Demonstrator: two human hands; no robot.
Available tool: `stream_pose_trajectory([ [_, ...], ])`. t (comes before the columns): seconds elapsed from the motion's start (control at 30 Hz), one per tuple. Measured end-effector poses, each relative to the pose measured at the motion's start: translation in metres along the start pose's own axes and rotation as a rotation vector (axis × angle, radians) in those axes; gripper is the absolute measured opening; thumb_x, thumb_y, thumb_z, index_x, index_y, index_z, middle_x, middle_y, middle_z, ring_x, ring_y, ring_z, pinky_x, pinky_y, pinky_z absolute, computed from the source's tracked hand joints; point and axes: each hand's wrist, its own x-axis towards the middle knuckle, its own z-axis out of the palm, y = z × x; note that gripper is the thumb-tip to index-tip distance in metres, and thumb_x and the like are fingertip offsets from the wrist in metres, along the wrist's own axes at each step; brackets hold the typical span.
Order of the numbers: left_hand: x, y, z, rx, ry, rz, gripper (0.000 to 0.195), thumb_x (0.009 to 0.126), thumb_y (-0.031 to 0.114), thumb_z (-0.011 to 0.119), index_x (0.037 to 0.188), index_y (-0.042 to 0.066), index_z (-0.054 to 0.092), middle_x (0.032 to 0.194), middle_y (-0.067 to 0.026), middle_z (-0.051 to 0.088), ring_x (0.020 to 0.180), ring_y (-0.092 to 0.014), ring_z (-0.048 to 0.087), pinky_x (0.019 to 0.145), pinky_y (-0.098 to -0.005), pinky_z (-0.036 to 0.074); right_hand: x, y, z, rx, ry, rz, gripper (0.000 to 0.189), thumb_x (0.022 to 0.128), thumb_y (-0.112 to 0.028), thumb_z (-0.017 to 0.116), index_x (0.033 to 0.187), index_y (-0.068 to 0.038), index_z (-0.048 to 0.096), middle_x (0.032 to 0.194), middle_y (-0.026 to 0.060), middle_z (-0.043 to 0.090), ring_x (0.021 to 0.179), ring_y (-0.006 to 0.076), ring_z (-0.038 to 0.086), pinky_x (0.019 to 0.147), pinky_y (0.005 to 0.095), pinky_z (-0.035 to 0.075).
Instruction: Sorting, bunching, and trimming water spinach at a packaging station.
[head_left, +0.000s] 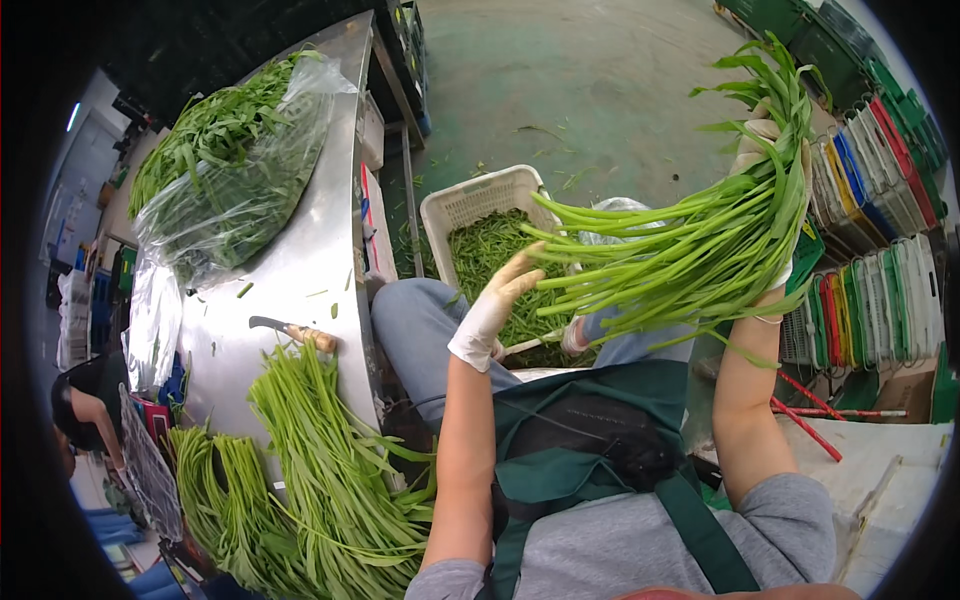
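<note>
My right hand (757, 139), in a pale glove, grips a large bunch of leafy green vegetables (675, 247) near its leaves, partly hidden by them. The cut stems point left towards my left hand (499, 292), gloved, fingers apart and holding nothing, close to the stem ends. Below the stems is a white plastic basket (480, 184) full of cut green pieces. On the steel table (277, 289) lies a curved knife with a wooden handle (311, 337). Bunches of the same greens (315, 435) lie at the table's near end.
Leafy greens partly in a clear plastic bag (232, 202) lie at the table's far end. Stacked coloured crates (877, 300) stand at right, near red poles (806, 427). Scraps lie on the green floor (555, 75). Another person (94, 409) bends at far left.
</note>
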Motion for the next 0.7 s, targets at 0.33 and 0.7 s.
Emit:
stream_pose_trajectory([
  [0.33,-0.022,0.084,0.071,-0.278,-0.384,-0.035,0.060,0.085,0.038,0.055,0.123,-0.008,0.045,0.121,-0.0155,0.052,0.112,-0.020,0.049,0.097,-0.0309,0.037,-0.004,0.017,-0.003,0.001,0.016,0.052,0.030,0.088,-0.025,0.049,0.107,-0.002,0.052,0.091,0.0116,0.061,0.071,0.0211,0.062,0.061,0.0307,0.054],
  [0.7,-0.020,0.074,0.080,-0.229,-0.229,-0.058,0.020,0.080,0.018,0.066,0.083,-0.002,0.063,0.091,-0.0064,0.062,0.085,-0.014,0.057,0.079,-0.0276,0.045,-0.007,0.019,-0.007,-0.001,0.024,0.060,0.030,0.089,-0.025,0.049,0.107,-0.002,0.053,0.090,0.0115,0.062,0.072,0.0213,0.062,0.062,0.0309,0.054],
])
